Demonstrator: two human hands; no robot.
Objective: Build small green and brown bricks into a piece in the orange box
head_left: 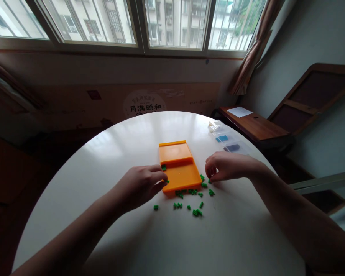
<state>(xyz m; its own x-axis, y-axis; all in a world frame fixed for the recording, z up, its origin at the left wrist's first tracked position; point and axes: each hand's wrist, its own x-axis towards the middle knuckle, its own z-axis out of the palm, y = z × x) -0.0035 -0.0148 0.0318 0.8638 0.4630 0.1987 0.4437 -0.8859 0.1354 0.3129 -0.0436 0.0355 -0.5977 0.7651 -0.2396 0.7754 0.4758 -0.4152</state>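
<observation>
An orange tray (178, 174) with a larger near compartment and a smaller far one lies on the white round table (126, 237). My left hand (145, 182) is at its left edge, thumb and fingers pinched on a small green block (167, 181). Another green piece (163, 167) sits inside the tray's left wall, just beyond those fingers. To the tray's right, my right hand (224, 166) pinches a small green block (209, 181) at the tabletop. Several loose green blocks (195, 212) are scattered along the tray's near edge and right corner.
Clear plastic bags (218, 128) lie at the table's far right, one with a blue piece (221, 138) and one with a dark piece (231, 147). Beyond the table stands a wooden chair (255, 124) with white paper (240, 111) on it. Windows line the back wall.
</observation>
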